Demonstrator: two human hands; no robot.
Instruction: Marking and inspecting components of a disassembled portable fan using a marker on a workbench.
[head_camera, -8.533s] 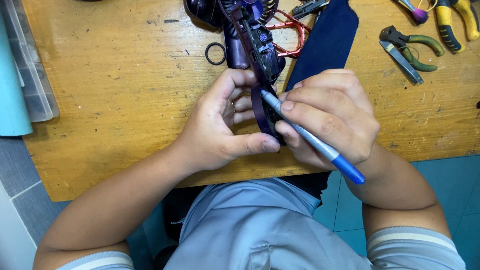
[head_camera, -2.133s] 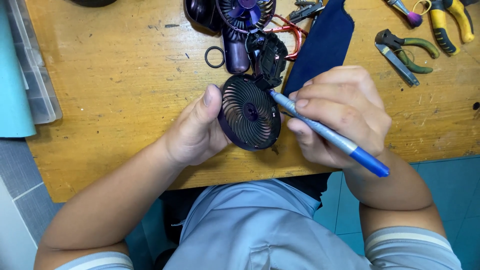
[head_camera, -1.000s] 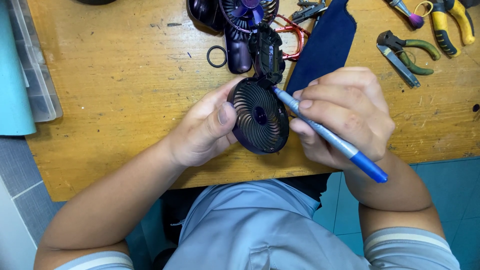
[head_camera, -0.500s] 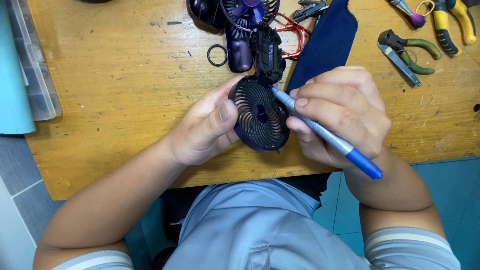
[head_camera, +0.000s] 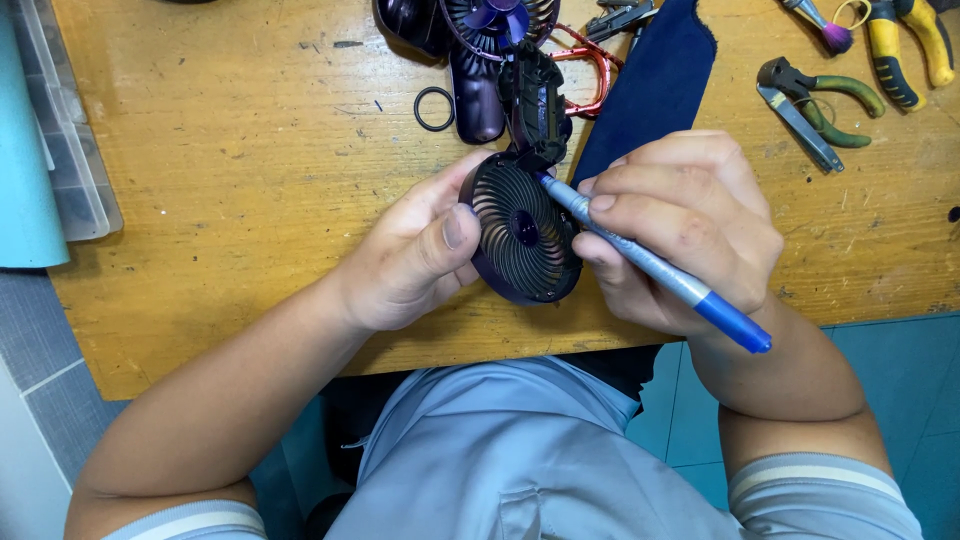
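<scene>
Head view: left hand (head_camera: 410, 255) grips the round fan grille (head_camera: 522, 238) upright, right hand (head_camera: 680, 230) pinches a screwdriver (head_camera: 640, 262) slanting toward its upper-right rim.

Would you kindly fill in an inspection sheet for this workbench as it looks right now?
Surface: worn wooden table, scratched and stained.
Job's things: round dark purple fan grille with its attached housing; blue-capped screwdriver, tip at the grille's upper rim.
Clutter: black rubber ring, second fan, navy cloth, green-handled pliers, yellow-handled pliers, small brush.
Hands: left hand grips the grille; right hand holds the screwdriver.
Cables: nothing seen.
Surroundings: clear plastic organiser box at left; teal floor tiles.
</scene>
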